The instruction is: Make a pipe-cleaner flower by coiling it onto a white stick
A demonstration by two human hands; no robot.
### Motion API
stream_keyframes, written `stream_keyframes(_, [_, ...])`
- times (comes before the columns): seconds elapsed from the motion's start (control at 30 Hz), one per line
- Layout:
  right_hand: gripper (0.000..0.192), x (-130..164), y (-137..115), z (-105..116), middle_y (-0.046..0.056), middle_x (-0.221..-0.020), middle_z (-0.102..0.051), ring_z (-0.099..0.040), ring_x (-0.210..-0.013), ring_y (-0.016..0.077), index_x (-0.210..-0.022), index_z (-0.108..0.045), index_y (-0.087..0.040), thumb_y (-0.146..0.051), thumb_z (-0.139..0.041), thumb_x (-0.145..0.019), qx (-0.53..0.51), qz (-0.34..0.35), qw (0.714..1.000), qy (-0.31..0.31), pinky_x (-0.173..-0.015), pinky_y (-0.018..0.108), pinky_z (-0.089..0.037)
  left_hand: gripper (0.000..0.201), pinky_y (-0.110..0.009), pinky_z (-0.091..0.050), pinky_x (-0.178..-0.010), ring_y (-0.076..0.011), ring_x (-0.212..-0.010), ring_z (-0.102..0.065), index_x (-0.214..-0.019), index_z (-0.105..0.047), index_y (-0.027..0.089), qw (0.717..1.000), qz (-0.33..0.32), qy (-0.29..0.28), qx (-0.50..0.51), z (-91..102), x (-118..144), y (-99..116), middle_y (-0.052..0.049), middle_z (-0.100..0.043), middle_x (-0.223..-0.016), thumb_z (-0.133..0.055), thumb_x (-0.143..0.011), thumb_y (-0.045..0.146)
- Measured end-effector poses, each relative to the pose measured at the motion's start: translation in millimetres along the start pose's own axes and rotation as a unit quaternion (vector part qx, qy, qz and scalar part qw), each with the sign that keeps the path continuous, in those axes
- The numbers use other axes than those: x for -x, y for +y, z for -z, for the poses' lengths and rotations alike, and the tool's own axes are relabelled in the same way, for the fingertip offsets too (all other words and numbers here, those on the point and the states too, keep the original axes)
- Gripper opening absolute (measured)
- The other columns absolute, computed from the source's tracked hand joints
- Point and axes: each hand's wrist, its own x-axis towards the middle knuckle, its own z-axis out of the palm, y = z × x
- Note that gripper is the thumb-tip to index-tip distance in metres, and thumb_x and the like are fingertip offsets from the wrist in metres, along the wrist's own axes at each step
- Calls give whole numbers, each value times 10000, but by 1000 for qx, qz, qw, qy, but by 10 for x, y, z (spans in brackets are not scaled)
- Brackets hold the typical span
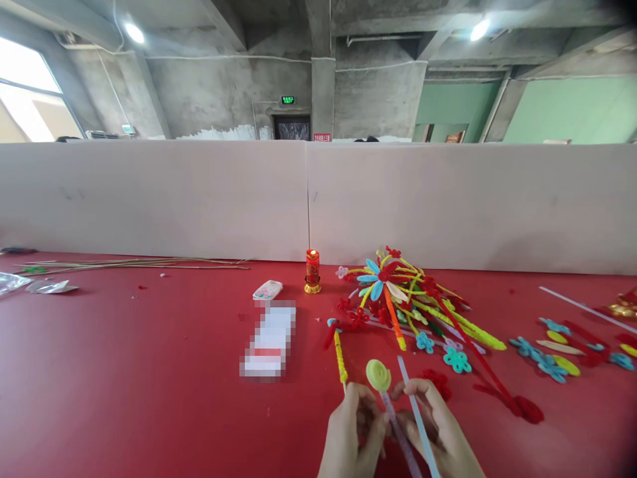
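Near the front edge, my left hand [352, 428] is closed, its fingertips at a purple fuzzy stem topped by a yellow-green coiled pipe-cleaner flower [378, 376]. My right hand [440, 428] is closed around a pale stick [419, 425], which slants across its fingers. Its fingertips meet those of my left hand by the purple stem; the exact contact is partly hidden. A yellow-wrapped stick [340, 357] with a small blue and red top stands just beyond my left hand. Its white lower end disappears behind my left fingers, so I cannot tell whether they hold it.
A heap of pipe-cleaner flowers [398, 292] lies beyond my hands. Blue and yellow pieces [550, 365] lie right. A lit red candle [312, 267] stands near the white partition [199, 199]. A blurred white rectangle [271, 340], small packet [267, 290] and thin sticks [164, 265] lie left.
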Motion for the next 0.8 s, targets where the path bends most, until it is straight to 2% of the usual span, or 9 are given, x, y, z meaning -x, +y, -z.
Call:
stream_keyframes(0.07, [296, 8, -8, 4, -39, -724, -539, -465, -458, 80, -864, -410, -252, -430, -592, -714, 6, -21, 1000, 2, -449, 189, -384, 135, -188, -368, -430, -83, -460, -449, -724, -432, 196, 998, -7, -30, -54, 21, 4, -5, 23, -490, -617, -486, -792, 300])
stream_keyframes(0.17, [312, 17, -7, 23, -95, -524, -434, -408, -409, 72, -877, -416, -247, -393, -625, -696, 11, -63, 998, -17, -417, 165, -335, 109, -197, -361, -478, -105, -526, -459, -704, -445, 195, 993, -13, -47, -106, 41, -4, 3, 17, -481, -607, -463, -793, 255])
stream_keyframes(0.33, [273, 18, 15, 18, -97, -520, -429, -436, -431, 91, -860, -415, -247, -351, -611, -701, 42, -59, 996, -54, -450, 186, -366, 109, -209, -344, -500, -120, -558, -445, -694, -483, 186, 988, -8, -41, -149, 44, -25, 70, 7, -481, -627, -464, -783, 247])
stream_keyframes(0.47, [189, 14, 25, 4, -81, -539, -469, -490, -468, 111, -837, -421, -239, -279, -558, -713, 86, -5, 992, -88, -472, 198, -402, 122, -220, -333, -523, -123, -565, -425, -666, -503, 174, 982, -7, -33, -186, 47, -30, 134, -1, -470, -645, -465, -765, 234])
stream_keyframes(0.6, [174, -14, -8, 39, -15, -718, -576, -573, -627, 143, -831, -448, -221, -162, -516, -682, 164, 70, 976, -123, -587, 227, -461, 139, -218, -296, -489, -112, -523, -368, -642, -464, 174, 984, 43, -43, -166, 42, -35, 145, 23, -416, -582, -461, -750, 262])
stream_keyframes(0.7, [208, -82, -42, 121, 21, -806, -583, -581, -715, 159, -862, -464, -205, -96, -471, -685, 238, 125, 954, -133, -690, 264, -475, 181, -210, -256, -454, -92, -479, -313, -596, -406, 189, 988, 82, -41, -123, 33, -39, 140, 55, -342, -528, -471, -733, 288])
stream_keyframes(0.8, [258, -199, -60, 258, 52, -888, -574, -568, -817, 181, -929, -496, -193, -64, -455, -710, 328, 176, 918, -136, -762, 298, -467, 202, -204, -246, -442, -83, -468, -305, -587, -402, 188, 989, 109, -39, -93, 28, -42, 115, 59, -338, -518, -496, -713, 316])
